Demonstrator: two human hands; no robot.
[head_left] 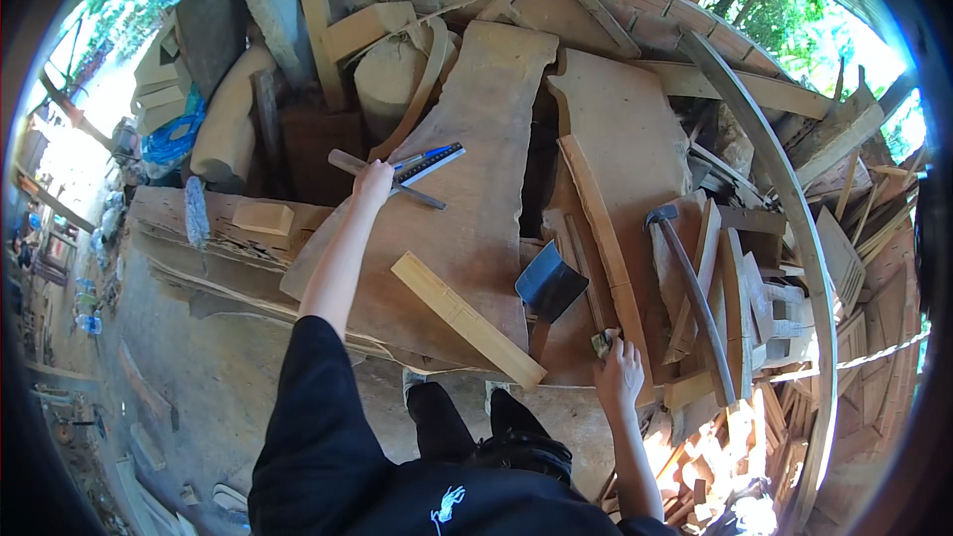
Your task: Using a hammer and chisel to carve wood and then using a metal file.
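Note:
My left hand [373, 182] grips a cluster of tools over the left wooden slab [467, 228]: a dark ruler with white markings [433, 166], a blue pen-like stick [422, 157] and flat grey bars. My right hand [619, 367] is closed around a small greenish-grey object [602, 341], too small to identify, at the front of the right slab [625, 129]. A narrow brown strip [606, 238] runs up from beside it. Between my hands lie a pale batten [462, 315] and a dark blue curved plate [551, 281]. A hammer [695, 303] with a long handle rests to the right.
Stacked offcuts [735, 318] and a long curved timber [804, 208] crowd the right. A brick wall [655, 15], post [273, 10] and pale log [223, 129] stand behind. A rough bench edge [213, 238] extends left; loose wood scraps [680, 476] lie below on the right.

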